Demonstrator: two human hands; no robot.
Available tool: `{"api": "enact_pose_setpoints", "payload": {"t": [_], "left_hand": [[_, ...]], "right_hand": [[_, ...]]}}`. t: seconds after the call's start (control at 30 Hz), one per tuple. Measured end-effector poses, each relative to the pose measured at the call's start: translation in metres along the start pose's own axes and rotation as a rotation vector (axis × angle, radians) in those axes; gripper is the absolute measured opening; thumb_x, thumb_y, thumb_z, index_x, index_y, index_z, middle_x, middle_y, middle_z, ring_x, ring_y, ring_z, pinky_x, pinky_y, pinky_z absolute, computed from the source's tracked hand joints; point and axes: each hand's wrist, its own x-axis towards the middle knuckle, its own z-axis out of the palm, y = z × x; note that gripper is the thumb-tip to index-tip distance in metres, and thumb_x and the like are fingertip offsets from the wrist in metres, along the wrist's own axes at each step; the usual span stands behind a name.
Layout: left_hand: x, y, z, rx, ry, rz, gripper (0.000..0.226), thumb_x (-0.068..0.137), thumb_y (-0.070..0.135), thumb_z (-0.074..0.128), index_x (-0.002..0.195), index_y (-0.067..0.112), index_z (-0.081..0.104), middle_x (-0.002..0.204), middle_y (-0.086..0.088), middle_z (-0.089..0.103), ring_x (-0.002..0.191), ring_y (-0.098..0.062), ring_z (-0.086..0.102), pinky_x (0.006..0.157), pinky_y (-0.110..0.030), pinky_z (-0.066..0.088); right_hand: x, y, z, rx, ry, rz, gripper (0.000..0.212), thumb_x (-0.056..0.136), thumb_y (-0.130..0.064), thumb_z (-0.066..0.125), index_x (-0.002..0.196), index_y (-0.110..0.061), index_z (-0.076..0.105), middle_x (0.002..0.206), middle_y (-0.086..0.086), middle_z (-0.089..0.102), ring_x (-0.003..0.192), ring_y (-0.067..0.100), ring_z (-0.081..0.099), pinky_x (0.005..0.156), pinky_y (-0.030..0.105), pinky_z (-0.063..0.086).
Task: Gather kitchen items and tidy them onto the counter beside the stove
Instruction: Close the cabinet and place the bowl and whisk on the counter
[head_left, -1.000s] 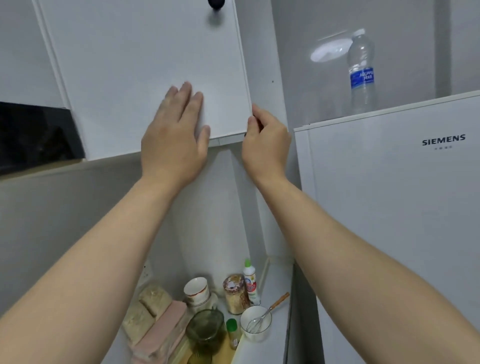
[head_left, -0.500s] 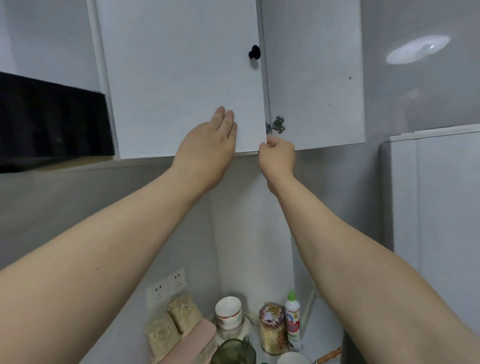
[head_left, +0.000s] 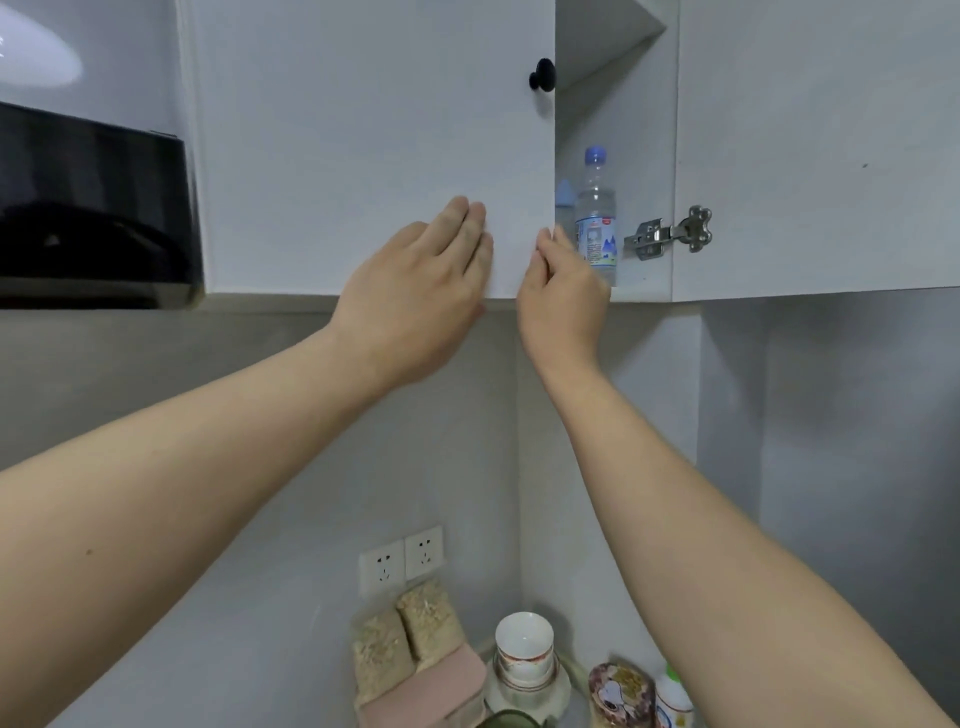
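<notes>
My left hand (head_left: 415, 291) presses flat on the lower part of the closed left cabinet door (head_left: 363, 156), which has a black knob (head_left: 543, 74). My right hand (head_left: 561, 301) pinches that door's free edge near its bottom corner, thumb on the front. The right cabinet door (head_left: 815, 156) stands swung open, its metal hinge (head_left: 670, 234) exposed. Inside the cabinet a clear water bottle (head_left: 596, 208) with a blue cap stands upright just behind my right fingers. Far below on the counter are stacked cups (head_left: 523, 649), grain bags (head_left: 405, 644) and a patterned jar (head_left: 621, 691).
A black range hood (head_left: 93, 208) hangs to the left of the cabinet. Two wall sockets (head_left: 402, 558) sit above the grain bags. A pink pack (head_left: 431, 691) and a white bottle with a green cap (head_left: 672, 696) also crowd the counter corner.
The right cabinet door has swung wide open, showing the bottle inside. My right hand moved from the doors' bottom gap up onto the left door's edge. The view tilted upward.
</notes>
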Motion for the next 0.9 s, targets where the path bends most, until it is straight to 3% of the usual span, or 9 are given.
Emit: {"api": "enact_pose_setpoints", "payload": {"t": [0.13,0.37,0.5,0.6,0.67,0.73,0.77,0.83,0.9], "left_hand": [[-0.001,0.002,0.0,0.005,-0.014,0.006,0.052,0.092,0.022,0.051,0.134,-0.008,0.051,0.142,-0.027,0.049,0.135,-0.04,0.045,0.095,-0.044,0.046],[0.003,0.001,-0.009,0.021,-0.095,0.029,0.057,0.08,0.018,0.061,0.129,-0.01,0.056,0.137,-0.029,0.054,0.129,-0.042,0.051,0.091,-0.044,0.049],[0.012,0.008,-0.014,0.163,-0.198,0.079,0.051,0.081,0.019,0.052,0.123,-0.01,0.059,0.129,-0.031,0.059,0.12,-0.043,0.055,0.083,-0.039,0.048],[0.022,0.023,-0.03,0.274,-0.282,0.049,0.047,0.084,0.016,0.038,0.12,-0.004,0.062,0.125,-0.028,0.061,0.117,-0.043,0.055,0.086,-0.04,0.045],[0.033,0.037,-0.044,0.284,-0.32,0.005,0.042,0.088,0.017,0.036,0.12,-0.002,0.057,0.12,-0.026,0.061,0.12,-0.044,0.05,0.104,-0.051,0.037],[0.049,0.052,-0.054,0.196,-0.274,0.03,0.03,0.085,0.016,0.042,0.107,0.003,0.059,0.101,-0.018,0.066,0.109,-0.04,0.055,0.113,-0.056,0.027],[0.06,0.059,-0.058,0.121,-0.199,0.093,0.021,0.081,0.016,0.046,0.094,0.008,0.061,0.087,-0.013,0.067,0.094,-0.034,0.058,0.11,-0.053,0.033],[0.08,0.073,-0.062,-0.029,-0.048,0.296,0.006,0.072,0.016,0.053,0.068,0.013,0.053,0.064,-0.006,0.06,0.066,-0.027,0.05,0.088,-0.04,0.049],[0.094,0.087,-0.057,-0.106,0.045,0.495,0.015,0.072,0.016,0.057,0.065,0.016,0.044,0.06,-0.005,0.058,0.061,-0.027,0.05,0.07,-0.036,0.049]], "right_hand": [[-0.004,-0.001,0.0,-0.054,-0.095,-0.044,0.037,0.103,-0.013,0.044,0.134,0.003,0.056,0.144,0.02,0.05,0.139,0.026,0.044,0.112,0.035,0.032],[-0.003,-0.002,-0.012,-0.124,-0.253,-0.036,0.046,0.105,-0.025,0.04,0.146,-0.003,0.043,0.156,0.016,0.035,0.146,0.022,0.031,0.116,0.035,0.027],[0.002,0.003,-0.034,-0.008,-0.334,0.065,0.049,0.104,-0.03,0.044,0.148,-0.01,0.042,0.157,0.007,0.036,0.145,0.017,0.034,0.119,0.031,0.025],[0.0,0.015,-0.053,0.053,-0.219,0.252,0.049,0.101,-0.031,0.047,0.148,-0.015,0.044,0.146,0.006,0.052,0.134,0.021,0.048,0.107,0.028,0.036],[0.003,0.029,-0.065,0.067,-0.122,0.346,0.047,0.101,-0.031,0.046,0.145,-0.018,0.048,0.137,0.004,0.06,0.127,0.02,0.053,0.095,0.025,0.039],[0.007,0.045,-0.076,0.114,-0.038,0.45,0.045,0.1,-0.03,0.046,0.143,-0.018,0.05,0.133,0.002,0.061,0.125,0.017,0.054,0.093,0.022,0.037],[0.012,0.054,-0.083,0.14,0.018,0.506,0.044,0.099,-0.028,0.047,0.142,-0.017,0.05,0.129,0.0,0.063,0.122,0.017,0.054,0.094,0.023,0.037],[0.021,0.076,-0.09,0.183,0.12,0.594,0.033,0.096,-0.025,0.048,0.128,-0.022,0.057,0.099,-0.007,0.059,0.101,0.019,0.052,0.092,0.028,0.039],[0.03,0.095,-0.096,0.185,0.183,0.635,0.021,0.092,-0.026,0.047,0.111,-0.022,0.053,0.09,-0.01,0.05,0.09,0.019,0.044,0.085,0.033,0.041]]}}
